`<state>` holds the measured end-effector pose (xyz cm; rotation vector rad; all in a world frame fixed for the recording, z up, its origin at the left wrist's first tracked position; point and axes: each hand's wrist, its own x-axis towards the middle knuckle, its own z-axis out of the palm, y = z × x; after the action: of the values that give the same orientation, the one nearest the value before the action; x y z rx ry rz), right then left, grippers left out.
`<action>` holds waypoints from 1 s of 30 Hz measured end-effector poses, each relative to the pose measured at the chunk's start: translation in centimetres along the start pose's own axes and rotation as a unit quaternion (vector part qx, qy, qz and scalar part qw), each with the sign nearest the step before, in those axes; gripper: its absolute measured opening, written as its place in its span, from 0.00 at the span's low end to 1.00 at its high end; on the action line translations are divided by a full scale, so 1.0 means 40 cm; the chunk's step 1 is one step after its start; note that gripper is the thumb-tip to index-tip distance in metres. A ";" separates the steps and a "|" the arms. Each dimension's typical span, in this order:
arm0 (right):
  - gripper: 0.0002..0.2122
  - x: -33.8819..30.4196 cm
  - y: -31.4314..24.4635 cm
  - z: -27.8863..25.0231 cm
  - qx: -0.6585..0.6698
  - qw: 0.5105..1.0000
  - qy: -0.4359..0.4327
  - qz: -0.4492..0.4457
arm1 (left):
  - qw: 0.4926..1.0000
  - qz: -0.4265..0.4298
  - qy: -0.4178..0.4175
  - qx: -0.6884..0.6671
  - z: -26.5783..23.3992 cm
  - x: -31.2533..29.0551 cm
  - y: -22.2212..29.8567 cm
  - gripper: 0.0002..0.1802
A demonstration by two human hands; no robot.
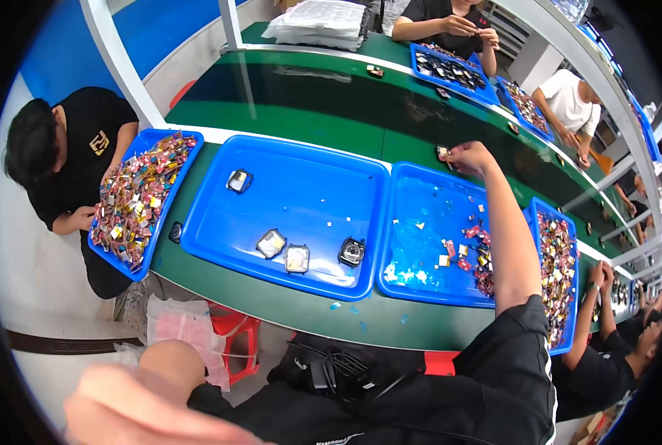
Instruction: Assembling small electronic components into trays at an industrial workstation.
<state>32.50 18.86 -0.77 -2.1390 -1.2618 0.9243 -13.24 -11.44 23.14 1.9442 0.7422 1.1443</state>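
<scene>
The right hand pinches a small part at its fingertips, over the green belt and just beyond the far rim of the right-hand tray. With so narrow a hold, a slip could drop the part onto the belt; whether it already touches that surface, I cannot tell. The left hand is blurred near the lower edge, and its hold cannot be told. The bare forearm crosses the right-hand tray, so a low sleeve or elbow could catch the loose bits there, reddish, yellow and flaky. The belt looks smooth and glossy. Beside it, the left-hand tray, shiny blue plastic with rounded corners, bears four squarish cases with dark edges; a knock could slide them together.
</scene>
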 end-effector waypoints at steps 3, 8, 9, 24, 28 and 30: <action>0.12 -0.033 -0.029 -0.013 0.041 0.999 0.013 -0.023 | 0.981 0.078 0.025 0.176 0.012 0.001 -0.101 0.08; 0.04 -0.201 -0.015 -0.137 -0.097 0.963 0.133 -0.212 | 0.912 0.057 -0.115 0.390 0.150 0.080 -0.505 0.21; 0.04 -0.256 -0.038 -0.142 -0.164 0.943 0.164 -0.240 | 0.898 -0.005 -0.179 0.402 0.168 0.076 -0.537 0.25; 0.10 -0.521 0.130 -0.059 -0.263 0.867 0.157 -0.394 | 0.829 -0.057 -0.227 0.507 0.280 0.104 -0.617 0.15; 0.06 -0.598 0.134 -0.048 0.350 0.916 0.022 -0.197 | 0.961 -0.145 -0.151 0.183 0.238 0.154 -0.635 0.13; 0.05 -0.626 0.149 -0.027 0.505 0.855 -0.012 -0.114 | 0.965 -0.225 -0.116 -0.075 0.251 0.171 -0.602 0.19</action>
<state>28.00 -6.16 3.45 -1.1196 -0.7223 1.1518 -3.84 4.04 3.14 1.6336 0.8823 0.6649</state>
